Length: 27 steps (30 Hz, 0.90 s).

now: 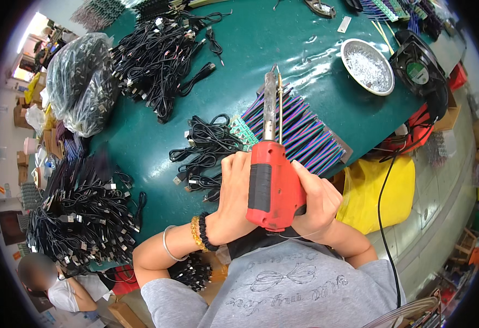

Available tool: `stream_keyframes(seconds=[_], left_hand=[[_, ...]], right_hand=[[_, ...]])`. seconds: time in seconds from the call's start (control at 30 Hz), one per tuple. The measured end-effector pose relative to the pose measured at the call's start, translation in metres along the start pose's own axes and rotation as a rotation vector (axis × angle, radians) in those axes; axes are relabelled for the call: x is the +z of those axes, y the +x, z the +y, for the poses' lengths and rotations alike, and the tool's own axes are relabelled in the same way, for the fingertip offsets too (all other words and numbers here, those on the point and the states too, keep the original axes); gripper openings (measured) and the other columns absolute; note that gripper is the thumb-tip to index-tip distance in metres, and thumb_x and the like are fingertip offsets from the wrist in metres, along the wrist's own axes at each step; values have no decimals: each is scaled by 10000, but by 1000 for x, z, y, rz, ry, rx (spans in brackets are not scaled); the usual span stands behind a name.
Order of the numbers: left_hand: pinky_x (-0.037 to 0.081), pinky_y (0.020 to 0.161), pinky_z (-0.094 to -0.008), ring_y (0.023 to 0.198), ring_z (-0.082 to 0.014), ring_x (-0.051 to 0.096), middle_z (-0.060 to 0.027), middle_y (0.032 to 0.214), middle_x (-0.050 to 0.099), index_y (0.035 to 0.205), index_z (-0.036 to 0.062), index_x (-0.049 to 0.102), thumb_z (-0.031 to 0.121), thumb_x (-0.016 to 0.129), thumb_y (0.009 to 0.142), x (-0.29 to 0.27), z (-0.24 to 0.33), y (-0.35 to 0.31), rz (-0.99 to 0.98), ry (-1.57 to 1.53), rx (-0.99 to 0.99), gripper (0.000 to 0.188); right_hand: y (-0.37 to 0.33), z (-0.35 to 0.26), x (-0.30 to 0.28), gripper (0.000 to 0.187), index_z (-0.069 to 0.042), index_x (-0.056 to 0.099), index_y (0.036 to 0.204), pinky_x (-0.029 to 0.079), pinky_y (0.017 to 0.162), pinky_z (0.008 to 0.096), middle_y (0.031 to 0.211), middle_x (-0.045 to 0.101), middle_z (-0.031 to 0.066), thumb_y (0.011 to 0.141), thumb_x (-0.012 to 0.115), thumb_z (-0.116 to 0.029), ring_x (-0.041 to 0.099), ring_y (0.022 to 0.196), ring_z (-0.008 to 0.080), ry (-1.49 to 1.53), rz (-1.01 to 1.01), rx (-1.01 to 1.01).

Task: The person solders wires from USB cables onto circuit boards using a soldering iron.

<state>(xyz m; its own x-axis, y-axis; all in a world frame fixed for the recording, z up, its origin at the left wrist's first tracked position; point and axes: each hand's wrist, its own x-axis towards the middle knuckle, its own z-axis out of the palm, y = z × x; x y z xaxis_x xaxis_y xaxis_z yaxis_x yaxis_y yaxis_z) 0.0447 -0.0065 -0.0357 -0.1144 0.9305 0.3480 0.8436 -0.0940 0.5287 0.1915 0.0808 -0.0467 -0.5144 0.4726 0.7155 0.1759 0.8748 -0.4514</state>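
A red soldering gun with a black side grip is held up in front of my chest, its long metal barrel pointing away over the table. Beside the barrel runs a thin brass-coloured feed tube. My right hand is closed on the gun's right side, thumb along the body. On the left side, my left hand is curled against it, fingertips hidden behind. A thin wire trails from the gun's rear past my right hand. Beyond and below lie a row of striped multicoloured wires, green circuit boards and black USB cables.
A white bowl of silvery bits and a black fan stand at the right. Black cables and a plastic bag lie far left, more cables nearer. A yellow bag hangs beside the table; another person sits lower left.
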Motion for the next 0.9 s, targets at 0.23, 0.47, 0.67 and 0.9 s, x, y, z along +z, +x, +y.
stream_keyframes(seconds=[0.23, 0.47, 0.67, 0.9], left_hand=[[341, 829, -436, 943, -318, 460, -125, 990, 507, 1103, 1, 545, 163, 703, 712, -2, -11, -2, 5, -201, -99, 451], [400, 765, -449, 873, -404, 462, -229, 934, 488, 960, -5, 469, 160, 742, 696, -8, 1, -7, 237, -340, -173, 414], [357, 813, -390, 919, -329, 447, -160, 967, 488, 1010, -9, 521, 134, 691, 749, 17, -10, -7, 167, -290, -46, 343], [349, 806, -374, 929, -289, 471, -119, 977, 507, 961, 37, 534, 139, 687, 760, -7, -7, 0, 46, -263, -142, 273]], right_hand=[[12, -7, 9, 524, 76, 620, 1153, 491, 569, 305, 892, 696, 142, 645, 710, -16, 675, 686, 230, -31, -7, -12], [7, -11, 0, 618, 63, 608, 1186, 542, 665, 366, 958, 702, 195, 643, 840, -115, 699, 761, 314, 29, -112, -2], [-6, 6, -2, 720, 39, 571, 1268, 561, 743, 388, 969, 694, 222, 631, 865, -119, 704, 839, 356, 142, -180, 165], [12, -5, -8, 656, 48, 576, 1232, 553, 754, 389, 979, 687, 226, 653, 840, -111, 695, 847, 375, 139, -225, 62]])
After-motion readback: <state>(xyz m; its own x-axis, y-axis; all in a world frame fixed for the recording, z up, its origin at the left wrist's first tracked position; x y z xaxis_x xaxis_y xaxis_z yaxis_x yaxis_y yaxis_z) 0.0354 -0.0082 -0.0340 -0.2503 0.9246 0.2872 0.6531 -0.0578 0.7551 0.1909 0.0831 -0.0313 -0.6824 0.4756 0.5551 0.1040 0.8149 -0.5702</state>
